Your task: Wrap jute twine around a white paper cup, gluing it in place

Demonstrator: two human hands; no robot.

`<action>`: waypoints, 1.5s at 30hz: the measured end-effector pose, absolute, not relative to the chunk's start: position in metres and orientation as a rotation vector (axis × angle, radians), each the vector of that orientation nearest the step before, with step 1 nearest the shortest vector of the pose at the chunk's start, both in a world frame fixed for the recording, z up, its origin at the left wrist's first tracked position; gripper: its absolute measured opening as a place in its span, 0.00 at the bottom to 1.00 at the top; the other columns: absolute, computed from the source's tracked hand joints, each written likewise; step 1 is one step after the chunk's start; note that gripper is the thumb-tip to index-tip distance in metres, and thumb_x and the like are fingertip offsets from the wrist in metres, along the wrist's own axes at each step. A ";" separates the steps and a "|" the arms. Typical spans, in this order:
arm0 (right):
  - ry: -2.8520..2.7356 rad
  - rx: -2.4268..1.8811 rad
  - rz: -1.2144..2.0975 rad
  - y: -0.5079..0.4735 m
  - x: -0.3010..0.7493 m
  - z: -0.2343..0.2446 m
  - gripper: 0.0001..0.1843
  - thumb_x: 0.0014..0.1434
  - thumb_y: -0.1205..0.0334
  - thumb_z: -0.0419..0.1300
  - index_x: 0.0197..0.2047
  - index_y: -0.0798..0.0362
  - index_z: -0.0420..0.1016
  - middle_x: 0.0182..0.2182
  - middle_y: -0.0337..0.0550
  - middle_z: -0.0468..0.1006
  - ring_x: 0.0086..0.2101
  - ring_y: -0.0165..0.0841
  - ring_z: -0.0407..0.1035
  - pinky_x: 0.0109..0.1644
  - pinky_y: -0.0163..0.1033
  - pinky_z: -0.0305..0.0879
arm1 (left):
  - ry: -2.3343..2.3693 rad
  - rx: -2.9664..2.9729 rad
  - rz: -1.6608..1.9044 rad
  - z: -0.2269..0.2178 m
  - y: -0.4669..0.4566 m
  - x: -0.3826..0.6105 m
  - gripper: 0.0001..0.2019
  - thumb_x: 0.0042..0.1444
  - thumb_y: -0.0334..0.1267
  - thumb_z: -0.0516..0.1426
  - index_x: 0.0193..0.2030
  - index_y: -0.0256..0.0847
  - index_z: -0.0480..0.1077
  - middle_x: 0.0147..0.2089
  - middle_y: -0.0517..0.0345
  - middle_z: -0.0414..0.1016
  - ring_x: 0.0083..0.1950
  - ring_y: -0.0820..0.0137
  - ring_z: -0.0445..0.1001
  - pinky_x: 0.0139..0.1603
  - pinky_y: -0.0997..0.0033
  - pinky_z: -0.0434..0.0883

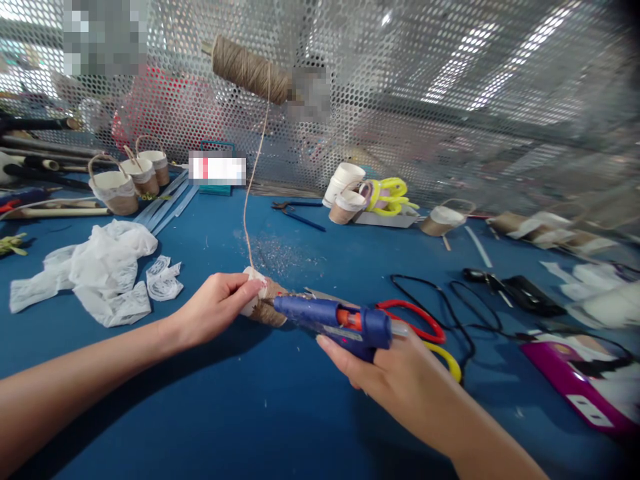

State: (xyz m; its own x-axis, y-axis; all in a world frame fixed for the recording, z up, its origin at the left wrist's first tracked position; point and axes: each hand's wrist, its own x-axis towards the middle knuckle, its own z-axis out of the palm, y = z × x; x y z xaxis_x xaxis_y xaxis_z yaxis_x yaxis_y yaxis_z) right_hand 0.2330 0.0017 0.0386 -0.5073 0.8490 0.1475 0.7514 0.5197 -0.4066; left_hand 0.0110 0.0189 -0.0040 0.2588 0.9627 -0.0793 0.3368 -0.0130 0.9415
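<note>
My left hand [215, 308] grips a small paper cup [263, 301] lying on its side, partly wrapped in brown twine. A strand of twine [253, 180] runs up from the cup to a twine spool [247, 69] hung on the perforated metal screen. My right hand [395, 373] holds a blue hot glue gun [335, 320], whose nozzle touches the cup's wrapped side. Both hands are closed on what they hold, low over the blue table [210, 413].
White lace fabric [95, 270] lies at the left. Finished twine-wrapped cup baskets [127, 180] stand at the back left. Pliers [295, 212], more cups [345, 193], yellow-handled scissors [393, 193], black cables [450, 300] and a magenta box [585, 380] lie around.
</note>
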 end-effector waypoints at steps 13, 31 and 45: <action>-2.368 -1.364 0.437 0.009 0.233 0.041 0.14 0.56 0.54 0.50 0.27 0.46 0.74 0.09 0.34 0.65 0.19 0.32 0.67 0.23 0.36 0.63 | 1.277 1.631 0.752 -0.008 0.015 0.008 0.21 0.57 0.47 0.45 0.38 0.33 0.73 0.30 0.55 0.73 0.32 0.68 0.68 0.34 0.72 0.67; -2.542 -1.169 0.269 0.014 0.237 0.037 0.16 0.57 0.63 0.50 0.23 0.49 0.74 0.09 0.33 0.64 0.12 0.27 0.60 0.19 0.34 0.58 | 1.207 1.720 0.741 -0.010 0.014 0.006 0.21 0.59 0.47 0.44 0.32 0.32 0.71 0.30 0.56 0.72 0.31 0.70 0.68 0.33 0.74 0.67; -2.397 -1.268 0.337 0.005 0.235 0.040 0.15 0.53 0.56 0.54 0.18 0.46 0.69 0.08 0.34 0.63 0.19 0.33 0.68 0.22 0.36 0.62 | 1.191 1.691 0.756 -0.012 0.017 0.005 0.21 0.59 0.47 0.44 0.38 0.33 0.72 0.34 0.54 0.75 0.35 0.67 0.70 0.36 0.73 0.69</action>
